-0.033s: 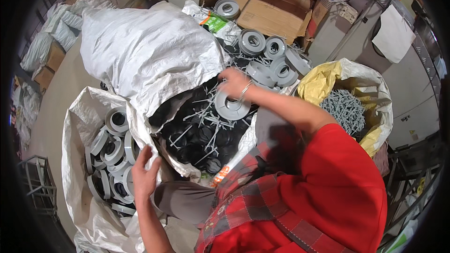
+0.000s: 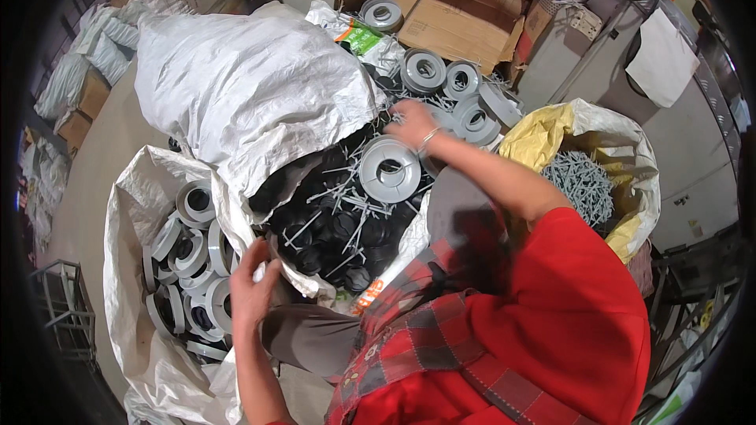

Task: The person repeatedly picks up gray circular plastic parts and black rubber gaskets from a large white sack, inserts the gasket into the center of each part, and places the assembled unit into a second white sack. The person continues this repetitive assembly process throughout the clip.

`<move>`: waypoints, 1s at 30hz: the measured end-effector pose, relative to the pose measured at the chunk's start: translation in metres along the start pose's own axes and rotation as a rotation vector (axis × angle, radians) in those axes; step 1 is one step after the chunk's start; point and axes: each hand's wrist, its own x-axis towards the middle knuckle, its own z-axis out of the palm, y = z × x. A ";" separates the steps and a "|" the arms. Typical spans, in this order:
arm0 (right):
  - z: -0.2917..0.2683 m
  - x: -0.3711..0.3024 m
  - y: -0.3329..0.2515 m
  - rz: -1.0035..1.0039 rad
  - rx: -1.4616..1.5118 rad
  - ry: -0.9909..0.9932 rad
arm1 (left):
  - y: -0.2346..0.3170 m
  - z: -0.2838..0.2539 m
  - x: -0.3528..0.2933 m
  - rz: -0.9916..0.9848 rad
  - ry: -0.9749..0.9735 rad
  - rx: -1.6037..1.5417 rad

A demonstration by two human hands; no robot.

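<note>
My left hand (image 2: pixel 253 283) is held with thumb and fingers apart at the edge of the left white sack (image 2: pixel 130 212), nothing visible in it. That sack holds several grey plastic rings (image 2: pixel 189 256) with black centres. My right hand (image 2: pixel 411 124) is over the heap beyond the middle sack, fingers curled down among thin grey plastic pins (image 2: pixel 358 208); whatever is between the fingertips is too small to make out. Just below it, a grey slotted ring (image 2: pixel 390 171) lies face up on the pins. Black round caps (image 2: pixel 342 228) fill the middle sack's mouth underneath.
A large white woven sack (image 2: pixel 252 86) bulges behind the caps. More grey rings (image 2: pixel 423 71) sit by an opened cardboard box (image 2: pixel 457 24). At right stands a yellow-and-white sack (image 2: pixel 539 138) full of grey pins (image 2: pixel 579 189). A metal frame (image 2: pixel 63 311) is at far left.
My right hand has moved right, off the slotted ring, which now shows fully and sits slightly turned. My left hand has shifted a little to the right.
</note>
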 end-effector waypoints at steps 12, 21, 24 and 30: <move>-0.069 0.040 0.377 0.886 0.417 0.152 | 0.009 0.231 0.118 0.475 -0.082 0.359; -0.019 0.060 0.167 0.358 0.285 -0.317 | -0.053 0.302 0.154 0.704 -0.314 0.857; -0.018 0.048 0.104 -0.018 -0.032 -0.387 | -0.029 0.265 0.128 0.534 -0.411 0.672; 0.050 0.014 -0.019 -0.390 0.147 -0.532 | 0.004 0.169 0.051 -0.179 0.094 -0.129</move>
